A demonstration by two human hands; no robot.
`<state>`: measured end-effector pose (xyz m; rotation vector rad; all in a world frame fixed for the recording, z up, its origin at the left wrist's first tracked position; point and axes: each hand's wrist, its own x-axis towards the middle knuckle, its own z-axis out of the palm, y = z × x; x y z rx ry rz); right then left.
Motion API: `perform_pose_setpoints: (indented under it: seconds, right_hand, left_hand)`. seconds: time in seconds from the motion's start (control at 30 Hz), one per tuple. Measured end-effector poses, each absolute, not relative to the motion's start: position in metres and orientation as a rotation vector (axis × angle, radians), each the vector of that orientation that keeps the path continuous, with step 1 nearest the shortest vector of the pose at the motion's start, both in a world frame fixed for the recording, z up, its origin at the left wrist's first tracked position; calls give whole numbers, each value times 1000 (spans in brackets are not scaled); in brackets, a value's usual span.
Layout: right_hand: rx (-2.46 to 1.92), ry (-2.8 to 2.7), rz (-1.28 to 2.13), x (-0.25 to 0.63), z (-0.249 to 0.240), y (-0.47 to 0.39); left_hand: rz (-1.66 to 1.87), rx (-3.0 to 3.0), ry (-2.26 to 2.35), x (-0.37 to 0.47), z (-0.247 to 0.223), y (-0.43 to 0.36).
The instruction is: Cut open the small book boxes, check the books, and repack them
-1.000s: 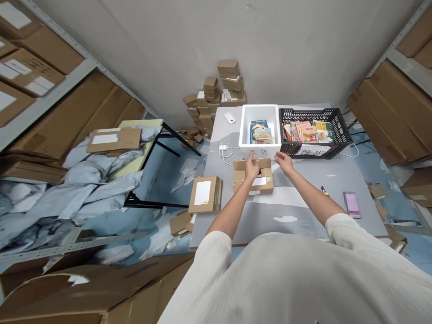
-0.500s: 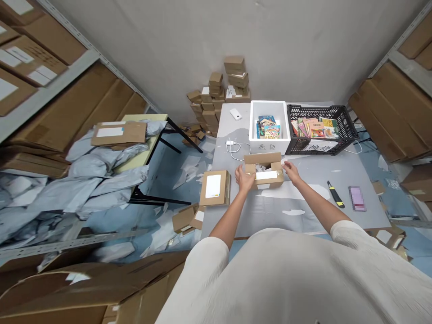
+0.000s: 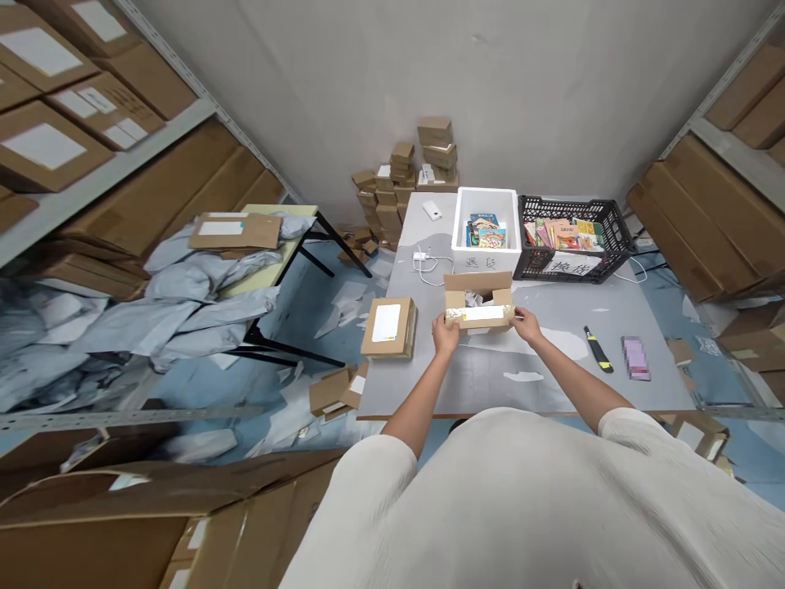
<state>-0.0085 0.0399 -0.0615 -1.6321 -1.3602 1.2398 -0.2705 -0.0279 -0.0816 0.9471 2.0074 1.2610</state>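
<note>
A small cardboard box (image 3: 482, 331) stands on the grey table in front of me with its top flaps raised. Crumpled white paper (image 3: 475, 299) shows inside it. Along its front flap runs a white label with shiny tape. My left hand (image 3: 446, 334) grips the flap's left end, while my right hand (image 3: 526, 325) has its fingers closed on the right end. Left of the box lies a closed carton (image 3: 401, 327) with a white label. A box cutter (image 3: 598, 350) and a purple phone (image 3: 636, 358) rest to the right.
Behind the box stand a white foam bin (image 3: 484, 262) and a black crate (image 3: 576, 272), both holding books. A charger with a white cable (image 3: 429, 266) lies on the table (image 3: 441, 393). At left, grey parcels (image 3: 177, 327) cover a yellow table; boxes fill the shelves.
My right hand has moved in from beside the box and now holds the flap's right end. My left hand has shifted down to the flap's left corner, and the front flap is spread outward.
</note>
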Motion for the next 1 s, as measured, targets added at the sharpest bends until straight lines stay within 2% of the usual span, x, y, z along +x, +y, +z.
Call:
perform_pose_setpoints:
  seconds: [0.3, 0.53, 0.77, 1.0]
  right_hand:
    - [-1581, -1439, 1086, 6, -52, -10]
    - [-1498, -1533, 1004, -16, -30, -35]
    - [-1403, -1611, 1040, -72, -13, -30]
    - [-1337, -1681, 1008, -178, -7, -37]
  left_hand:
    - [1265, 1084, 2076, -246, -58, -86]
    - [1340, 1191, 2176, -258, -29, -128]
    - [1411, 1132, 2258, -308, -13, -146]
    - [1517, 1113, 2318, -398, -7, -182]
